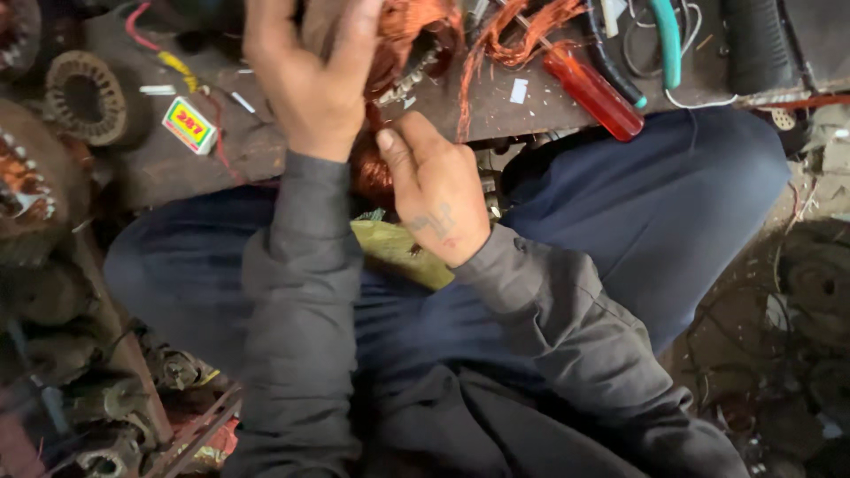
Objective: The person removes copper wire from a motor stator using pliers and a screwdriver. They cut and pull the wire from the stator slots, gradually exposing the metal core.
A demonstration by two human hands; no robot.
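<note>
The left hand (312, 84) lies flat on a tangle of thin, shiny copper wire (416, 26) at the edge of the dark table (522, 111), fingers spread open. The right hand (438, 190) sits just below; its fingers are hidden, so I cannot tell. A red-handled screwdriver (591, 93) lies nearby.

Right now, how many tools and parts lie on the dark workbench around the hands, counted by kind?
Red-handled screwdriver: 1
Ring-shaped grey metal stator core: 1
Small yellow and red cardboard box: 1
Bunch of bare copper winding wire, beyond the left hand and right hand: 1
Total: 4
</note>
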